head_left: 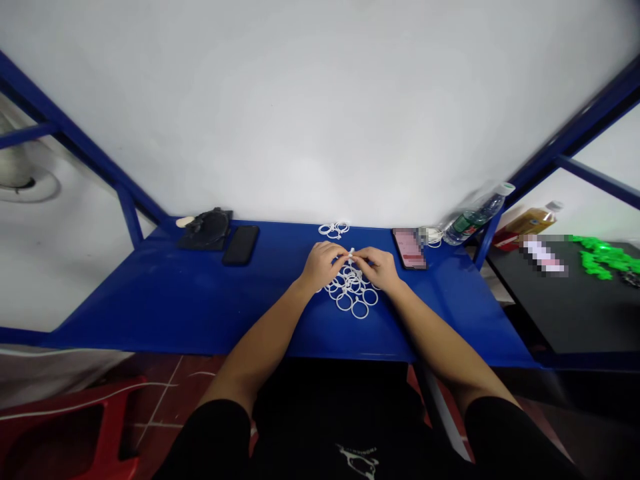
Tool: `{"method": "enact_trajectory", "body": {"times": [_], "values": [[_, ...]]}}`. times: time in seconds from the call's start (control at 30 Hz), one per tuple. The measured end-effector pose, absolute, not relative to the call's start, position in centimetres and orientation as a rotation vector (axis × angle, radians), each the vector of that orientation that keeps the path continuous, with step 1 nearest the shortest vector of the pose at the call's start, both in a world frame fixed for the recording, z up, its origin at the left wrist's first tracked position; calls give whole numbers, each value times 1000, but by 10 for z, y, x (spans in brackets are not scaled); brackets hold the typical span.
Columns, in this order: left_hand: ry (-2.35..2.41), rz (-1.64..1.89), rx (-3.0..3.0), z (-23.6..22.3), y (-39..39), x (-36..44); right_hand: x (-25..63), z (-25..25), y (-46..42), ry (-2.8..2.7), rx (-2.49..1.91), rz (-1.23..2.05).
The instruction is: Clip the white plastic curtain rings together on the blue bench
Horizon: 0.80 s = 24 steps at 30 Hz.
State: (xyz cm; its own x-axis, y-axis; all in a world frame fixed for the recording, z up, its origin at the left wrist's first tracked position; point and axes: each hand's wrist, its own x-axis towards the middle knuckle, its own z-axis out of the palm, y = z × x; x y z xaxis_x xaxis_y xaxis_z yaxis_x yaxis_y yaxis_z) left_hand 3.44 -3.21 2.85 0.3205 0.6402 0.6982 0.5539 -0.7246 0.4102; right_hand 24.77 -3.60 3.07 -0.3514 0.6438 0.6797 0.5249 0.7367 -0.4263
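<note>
Your left hand and right hand, fingertips pinched on one small white piece, at the far edge of heaped white rings; blue tabletop beneath, white wall behind, blue frame flanking, red-tiled floor below.

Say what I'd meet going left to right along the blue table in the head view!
Black thing, black phone, left hand, small white piece, right hand, phone with a pink screen, bottle with a green label.
</note>
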Motion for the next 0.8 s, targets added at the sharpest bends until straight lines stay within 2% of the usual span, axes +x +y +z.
{"method": "enact_trajectory", "body": {"times": [0.17,0.27,0.47,0.63,0.8], "values": [[1145,1145,2602,32,-25,19,248,38,14,-2036,-1099,190],[1107,1004,2640,27,-23,18,237,36,54,-2249,-1133,164],[1313,1000,2551,15,-13,13,207,20,101,-2501,-1233,192],[1635,1090,2328,7,1,-2,191,10,96,-2634,-1024,294],[1811,1028,2223,0,7,-11,181,9,79,-2628,-847,387]]}}
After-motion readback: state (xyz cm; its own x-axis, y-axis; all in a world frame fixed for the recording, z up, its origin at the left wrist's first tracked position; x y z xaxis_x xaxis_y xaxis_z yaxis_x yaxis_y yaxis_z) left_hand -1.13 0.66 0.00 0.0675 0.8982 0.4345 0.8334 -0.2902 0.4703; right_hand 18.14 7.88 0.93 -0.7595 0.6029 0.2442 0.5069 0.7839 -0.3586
